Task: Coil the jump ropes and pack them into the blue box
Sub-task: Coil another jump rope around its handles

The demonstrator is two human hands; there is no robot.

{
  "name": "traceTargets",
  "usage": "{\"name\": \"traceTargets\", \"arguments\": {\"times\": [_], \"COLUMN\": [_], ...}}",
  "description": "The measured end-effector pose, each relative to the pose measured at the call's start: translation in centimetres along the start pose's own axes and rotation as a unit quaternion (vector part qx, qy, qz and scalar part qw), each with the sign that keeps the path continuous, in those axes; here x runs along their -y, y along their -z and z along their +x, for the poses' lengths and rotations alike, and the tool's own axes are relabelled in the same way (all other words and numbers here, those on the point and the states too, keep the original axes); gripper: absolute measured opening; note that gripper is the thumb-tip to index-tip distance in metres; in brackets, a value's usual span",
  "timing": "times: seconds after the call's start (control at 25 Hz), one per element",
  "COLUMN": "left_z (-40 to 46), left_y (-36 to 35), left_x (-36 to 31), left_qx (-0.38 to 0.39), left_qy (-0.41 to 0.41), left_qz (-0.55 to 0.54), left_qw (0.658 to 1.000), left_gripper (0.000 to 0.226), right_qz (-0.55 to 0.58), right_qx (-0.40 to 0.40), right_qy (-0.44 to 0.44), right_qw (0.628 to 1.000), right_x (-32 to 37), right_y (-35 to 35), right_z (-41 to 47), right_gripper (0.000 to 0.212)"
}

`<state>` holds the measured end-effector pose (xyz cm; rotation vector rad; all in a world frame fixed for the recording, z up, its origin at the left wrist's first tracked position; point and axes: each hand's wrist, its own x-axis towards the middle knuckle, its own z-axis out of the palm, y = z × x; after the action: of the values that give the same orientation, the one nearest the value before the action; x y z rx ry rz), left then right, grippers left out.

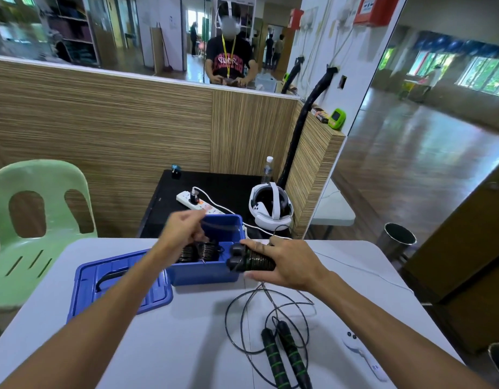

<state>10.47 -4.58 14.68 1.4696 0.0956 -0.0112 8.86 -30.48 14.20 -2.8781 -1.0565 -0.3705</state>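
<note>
The blue box point(203, 273) stands open on the white table, with coiled jump ropes point(199, 252) lying inside it. My right hand point(284, 265) grips a coiled jump rope point(246, 261) by its black handles at the box's right rim. My left hand point(183, 230) reaches over the box, fingers curled above the coils inside; what it pinches is too small to tell. A loose jump rope point(284, 357) with black handles banded in green lies uncoiled on the table near me.
The blue lid point(116, 284) lies flat left of the box. A white controller point(364, 357) rests at the table's right. Behind are a black table with a power strip point(200, 204), a white headset point(270, 209) and a bottle point(267, 169). A green chair point(37, 220) stands left.
</note>
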Motion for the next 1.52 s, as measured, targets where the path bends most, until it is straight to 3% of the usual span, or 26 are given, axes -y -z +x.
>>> {"name": "traceTargets", "arguments": {"times": [0.04, 0.12, 0.24, 0.36, 0.48, 0.56, 0.64, 0.76, 0.88, 0.96, 1.12, 1.24, 1.36, 1.44, 1.52], "left_z": [-0.1, -1.1, -3.6, -4.2, -4.1, -4.2, -4.5, -5.1, -5.8, -6.0, -6.3, -6.0, -5.3, -4.9, -4.7], "left_y": [1.1, 2.3, 1.3, -0.3, -1.3, -1.4, -0.8, -0.7, -1.5, -1.9, -2.6, -3.5, -4.0, -3.8, -3.6], "left_x": [-1.2, -3.7, -4.5, -2.8, -0.8, -0.3, -0.3, 0.2, 2.5, 4.0, 4.5, 3.5, 2.5, 1.9, 0.7], "left_qx": [-0.021, 0.028, 0.104, 0.073, 0.025, 0.024, 0.030, 0.080, 0.132, 0.114, 0.045, 0.124, 0.134, 0.161, 0.200], "left_qy": [-0.024, -0.054, -0.117, -0.137, -0.126, -0.085, -0.082, -0.109, -0.052, -0.033, -0.043, 0.021, 0.055, 0.066, 0.103], "left_qz": [-0.031, -0.041, 0.177, 0.283, 0.376, 0.341, 0.279, 0.310, 0.380, 0.401, 0.318, 0.275, 0.182, 0.199, 0.176], "left_qw": [0.999, 0.997, 0.972, 0.946, 0.918, 0.936, 0.956, 0.941, 0.914, 0.908, 0.946, 0.953, 0.973, 0.964, 0.958], "left_gripper": [0.035, 0.047, 0.054, 0.059, 0.046, 0.033, 0.036, 0.048, 0.055, 0.049, 0.034, 0.048, 0.037, 0.067, 0.065], "right_qz": [-0.011, -0.038, -0.053, -0.042, -0.043, -0.041, -0.043, -0.014, 0.027, 0.031, 0.022, -0.015, -0.030, -0.049, -0.061], "right_qx": [0.030, 0.075, 0.085, 0.068, 0.049, 0.046, 0.052, 0.043, 0.011, -0.005, -0.004, 0.004, 0.007, 0.012, 0.018], "right_qy": [-0.045, -0.134, -0.198, -0.222, -0.239, -0.261, -0.273, -0.292, -0.309, -0.300, -0.283, -0.243, -0.197, -0.184, -0.183], "right_qw": [0.998, 0.987, 0.975, 0.972, 0.969, 0.963, 0.960, 0.955, 0.951, 0.953, 0.959, 0.970, 0.980, 0.982, 0.981], "right_x": [-1.0, -2.4, -2.8, -3.3, -3.9, -4.5, -5.0, -5.1, -4.8, -4.4, -3.6, -2.5, -0.9, -0.3, -0.1], "right_y": [-0.3, -1.1, -1.9, -2.3, -1.8, -1.2, -1.0, -1.1, -0.9, -0.8, -0.7, -0.5, -0.9, -1.1, -1.2], "right_z": [-0.5, -1.4, -1.2, -0.2, 0.5, 0.4, -0.1, -0.4, 0.1, 0.5, 0.9, 1.5, 2.0, 2.4, 2.5], "right_gripper": [0.072, 0.072, 0.072, 0.069, 0.068, 0.068, 0.070, 0.071, 0.071, 0.071, 0.069, 0.067, 0.065, 0.065, 0.066]}}
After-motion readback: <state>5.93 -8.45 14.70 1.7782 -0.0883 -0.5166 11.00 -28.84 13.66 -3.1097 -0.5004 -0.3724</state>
